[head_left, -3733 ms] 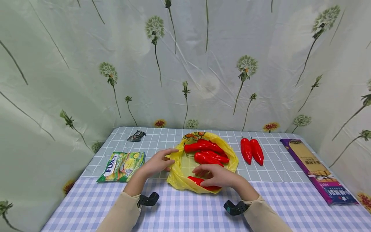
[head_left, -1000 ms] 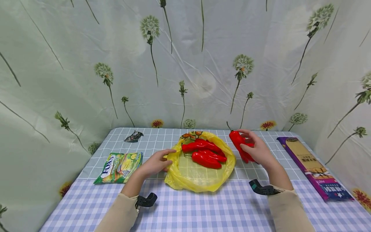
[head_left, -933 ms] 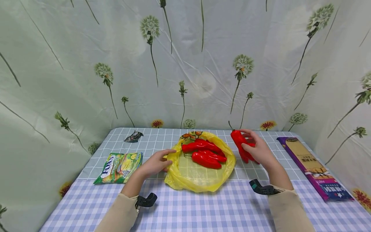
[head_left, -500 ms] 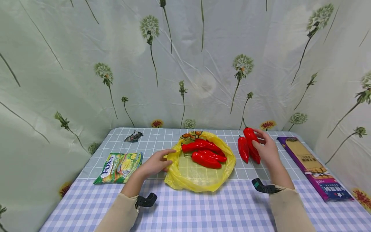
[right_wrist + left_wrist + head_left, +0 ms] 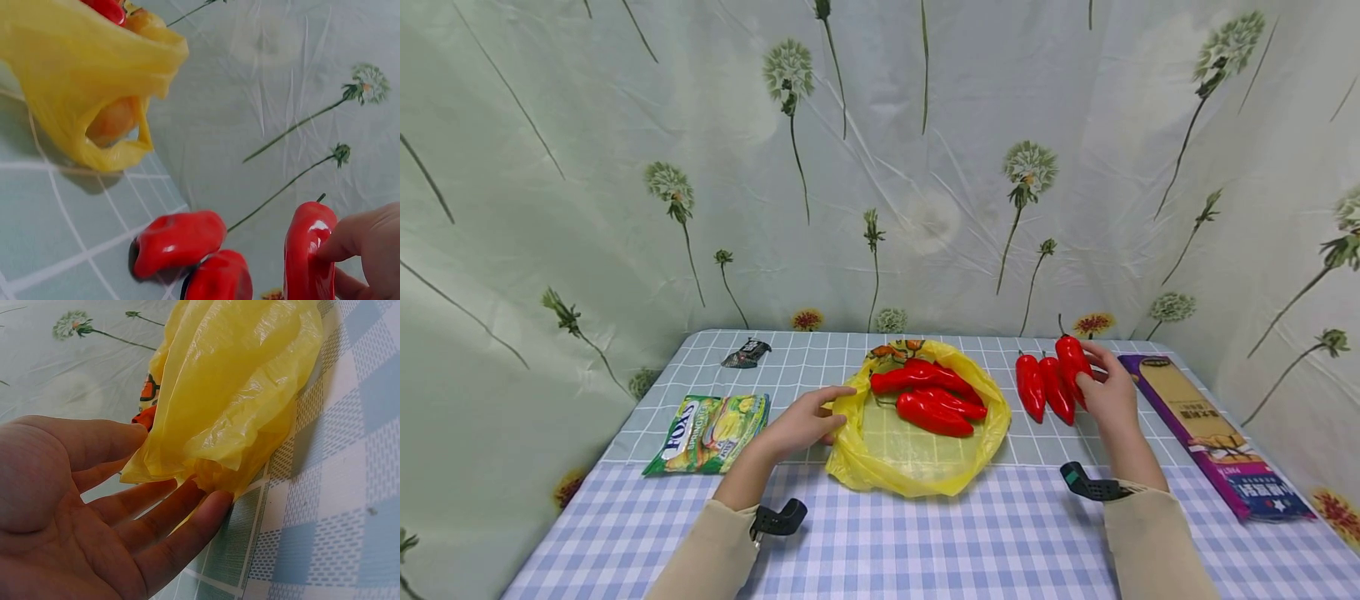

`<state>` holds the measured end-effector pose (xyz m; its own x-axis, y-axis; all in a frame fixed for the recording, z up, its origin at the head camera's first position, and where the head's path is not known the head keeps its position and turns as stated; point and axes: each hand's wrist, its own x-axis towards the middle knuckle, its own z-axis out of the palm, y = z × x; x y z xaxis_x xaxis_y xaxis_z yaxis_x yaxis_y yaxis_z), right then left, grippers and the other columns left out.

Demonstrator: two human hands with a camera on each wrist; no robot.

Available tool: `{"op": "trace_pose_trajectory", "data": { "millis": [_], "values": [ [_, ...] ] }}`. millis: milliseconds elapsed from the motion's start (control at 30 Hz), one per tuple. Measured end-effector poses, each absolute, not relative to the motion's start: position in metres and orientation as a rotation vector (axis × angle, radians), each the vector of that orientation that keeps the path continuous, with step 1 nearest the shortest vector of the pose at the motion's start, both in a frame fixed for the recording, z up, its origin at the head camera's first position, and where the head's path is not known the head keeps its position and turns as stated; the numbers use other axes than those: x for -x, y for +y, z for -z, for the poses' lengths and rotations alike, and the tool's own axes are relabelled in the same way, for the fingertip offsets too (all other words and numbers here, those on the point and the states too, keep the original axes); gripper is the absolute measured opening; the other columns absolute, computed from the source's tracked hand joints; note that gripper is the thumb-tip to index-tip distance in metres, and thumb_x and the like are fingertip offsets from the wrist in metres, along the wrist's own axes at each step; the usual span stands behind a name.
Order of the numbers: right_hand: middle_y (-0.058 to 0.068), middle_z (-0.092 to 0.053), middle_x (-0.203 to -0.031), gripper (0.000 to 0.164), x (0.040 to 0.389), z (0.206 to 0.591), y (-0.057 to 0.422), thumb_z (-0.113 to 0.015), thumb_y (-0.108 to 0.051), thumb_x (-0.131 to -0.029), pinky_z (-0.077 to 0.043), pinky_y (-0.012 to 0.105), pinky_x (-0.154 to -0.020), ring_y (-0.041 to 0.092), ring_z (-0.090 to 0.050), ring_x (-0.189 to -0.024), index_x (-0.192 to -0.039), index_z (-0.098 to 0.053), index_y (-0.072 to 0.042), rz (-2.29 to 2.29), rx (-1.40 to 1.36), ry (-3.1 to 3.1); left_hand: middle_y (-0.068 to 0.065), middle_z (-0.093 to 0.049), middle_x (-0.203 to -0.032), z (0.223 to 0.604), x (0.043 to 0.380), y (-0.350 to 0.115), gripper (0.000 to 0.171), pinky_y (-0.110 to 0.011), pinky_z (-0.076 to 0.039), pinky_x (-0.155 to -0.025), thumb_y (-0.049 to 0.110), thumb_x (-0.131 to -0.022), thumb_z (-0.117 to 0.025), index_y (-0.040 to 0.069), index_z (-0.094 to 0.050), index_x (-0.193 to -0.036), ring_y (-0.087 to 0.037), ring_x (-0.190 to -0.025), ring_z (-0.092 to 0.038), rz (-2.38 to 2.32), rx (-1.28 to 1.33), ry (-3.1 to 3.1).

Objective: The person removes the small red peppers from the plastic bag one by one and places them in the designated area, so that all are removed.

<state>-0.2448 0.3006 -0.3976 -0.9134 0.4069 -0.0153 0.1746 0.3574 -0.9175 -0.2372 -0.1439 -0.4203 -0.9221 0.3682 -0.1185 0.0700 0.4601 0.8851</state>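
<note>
My right hand (image 5: pixel 1108 398) pinches a red chili pepper (image 5: pixel 1072 358) with its stem up, just right of two other red chili peppers (image 5: pixel 1030 387) lying side by side on the cloth. In the right wrist view, thumb and fingers press on the sides of the held pepper (image 5: pixel 305 250). A yellow plastic bag (image 5: pixel 852 467) stands in the middle, its mouth spread wide, with several red peppers (image 5: pixel 934 414) inside. At the bag's left rim, my left hand (image 5: pixel 799 425) holds the plastic between thumb and fingers, as the left wrist view shows on the bag (image 5: pixel 237 381).
To the left lies a green FOX'S candy bag (image 5: pixel 711 433), with a small black packet (image 5: pixel 747 353) behind it. A long purple pasta package (image 5: pixel 1213 433) lies along the right edge. A flower-printed curtain (image 5: pixel 917 183) closes off the back.
The pepper that lay in the bag's front is now in my right hand, which has moved right past the two on the cloth. My left hand stays at the rim.
</note>
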Motion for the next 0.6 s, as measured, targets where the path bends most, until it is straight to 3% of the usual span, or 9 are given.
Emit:
{"op": "trace_pose_trajectory", "data": {
  "millis": [600],
  "values": [
    [0.025,-0.039,-0.154,0.054,0.247,0.422,0.319,-0.049,-0.009,-0.099,-0.045,0.057,-0.108,0.045,-0.042,-0.136,-0.153,-0.040,-0.012,-1.418,0.632,-2.411,-0.014,-0.049,-0.149,0.422,0.237,-0.143,0.046,-0.030,-0.060,-0.073,0.012,-0.099,-0.057,0.016,-0.052,-0.145,-0.018,-0.092,-0.063,-1.439,-0.349,2.427]
  ]
}}
